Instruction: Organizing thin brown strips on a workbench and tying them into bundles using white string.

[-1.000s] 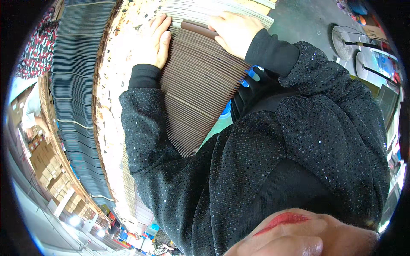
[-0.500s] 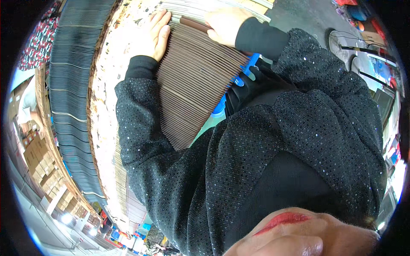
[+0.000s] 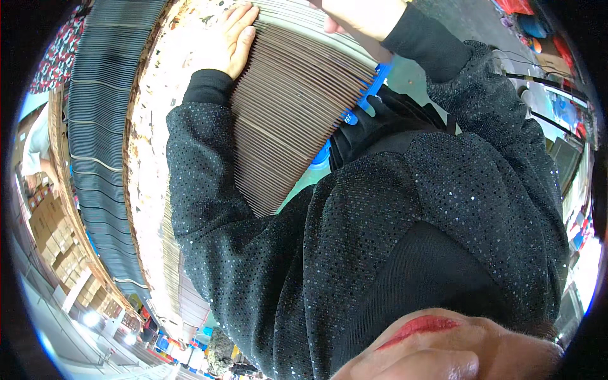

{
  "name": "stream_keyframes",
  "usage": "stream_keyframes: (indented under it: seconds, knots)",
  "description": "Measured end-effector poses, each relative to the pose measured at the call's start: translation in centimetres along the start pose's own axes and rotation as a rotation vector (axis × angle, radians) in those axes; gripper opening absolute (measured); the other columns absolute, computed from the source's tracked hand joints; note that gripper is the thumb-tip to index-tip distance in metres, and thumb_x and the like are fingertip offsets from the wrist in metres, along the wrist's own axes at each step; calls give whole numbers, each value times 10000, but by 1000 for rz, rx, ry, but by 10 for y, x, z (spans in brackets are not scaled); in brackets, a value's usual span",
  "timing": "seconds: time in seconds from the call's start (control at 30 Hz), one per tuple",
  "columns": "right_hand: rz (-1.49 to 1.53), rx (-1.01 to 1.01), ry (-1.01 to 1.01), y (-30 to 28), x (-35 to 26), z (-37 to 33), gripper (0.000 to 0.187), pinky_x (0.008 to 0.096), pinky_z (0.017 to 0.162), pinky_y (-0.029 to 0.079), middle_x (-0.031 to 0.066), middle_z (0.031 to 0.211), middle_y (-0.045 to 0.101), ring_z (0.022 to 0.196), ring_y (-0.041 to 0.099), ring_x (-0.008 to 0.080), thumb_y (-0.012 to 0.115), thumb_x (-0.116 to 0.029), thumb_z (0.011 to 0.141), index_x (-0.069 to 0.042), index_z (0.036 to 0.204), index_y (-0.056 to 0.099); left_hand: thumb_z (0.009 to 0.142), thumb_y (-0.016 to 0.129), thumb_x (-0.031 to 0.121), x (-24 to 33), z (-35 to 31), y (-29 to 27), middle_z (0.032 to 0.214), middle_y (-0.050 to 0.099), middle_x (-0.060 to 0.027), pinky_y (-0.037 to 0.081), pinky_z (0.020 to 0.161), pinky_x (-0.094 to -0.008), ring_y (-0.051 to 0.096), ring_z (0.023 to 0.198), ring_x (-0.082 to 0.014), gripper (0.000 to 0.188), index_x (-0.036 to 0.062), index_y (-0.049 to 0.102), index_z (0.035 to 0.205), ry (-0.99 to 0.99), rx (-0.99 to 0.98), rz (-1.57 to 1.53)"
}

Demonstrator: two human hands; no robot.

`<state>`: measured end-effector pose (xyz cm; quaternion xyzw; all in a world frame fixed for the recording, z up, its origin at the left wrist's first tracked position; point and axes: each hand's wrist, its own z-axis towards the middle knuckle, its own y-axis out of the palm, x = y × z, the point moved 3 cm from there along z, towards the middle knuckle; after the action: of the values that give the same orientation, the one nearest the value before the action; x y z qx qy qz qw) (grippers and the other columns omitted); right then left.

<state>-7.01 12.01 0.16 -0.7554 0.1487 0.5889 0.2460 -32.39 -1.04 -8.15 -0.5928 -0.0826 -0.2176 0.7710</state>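
A long row of thin brown strips [image 3: 285, 107], packed edge to edge, fans out across the table in front of me. My left hand [image 3: 233, 43] lies flat along the row's left side near its far end, fingers stretched out. Beyond the brown strips, pale whitish strips [image 3: 297, 14] continue the row toward the upper edge. Above the row's far right end, my right hand [image 3: 367, 16] is partly cut off by the picture's edge, fingers curled. It grips a brown strip [image 3: 370, 45], which is smeared by motion and mostly covered by the hand.
The worn tabletop [image 3: 149, 145] is patchy white and brown. Left of it runs another long row of dark grey strips [image 3: 98, 133]. A blue plastic stool or frame [image 3: 373, 85] is by my lap. Stacked cartons [image 3: 60, 237] and another person's arm [image 3: 47, 164] are at far left.
My right hand has moved right and up, off the row, with a brown strip in it. The pale strips beneath now show more. My left hand stays almost in place.
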Motion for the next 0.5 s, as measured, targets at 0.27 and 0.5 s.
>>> stream_keyframes:
  seconds: [0.27, 0.5]
  knots:
    - [-651, 28, -117, 37, 43, 14, 375, 493, 811, 543, 282, 922, 701, 902, 691, 436, 713, -338, 858, 21, 965, 692, 1086, 439, 279, 8, 7, -2, 1562, 491, -128, 294, 1225, -408, 416, 1462, -330, 449, 99, 546, 1483, 57, 3, 82]
    - [-728, -8, -182, 22, 46, 37, 341, 473, 780, 549, 268, 882, 704, 859, 703, 414, 694, -317, 853, 22, 884, 696, 1001, 519, 180, 39, 13, -17, 1531, 488, -221, 304, 1216, -475, 402, 1450, -408, 496, 20, 517, 1470, -87, -104, 166]
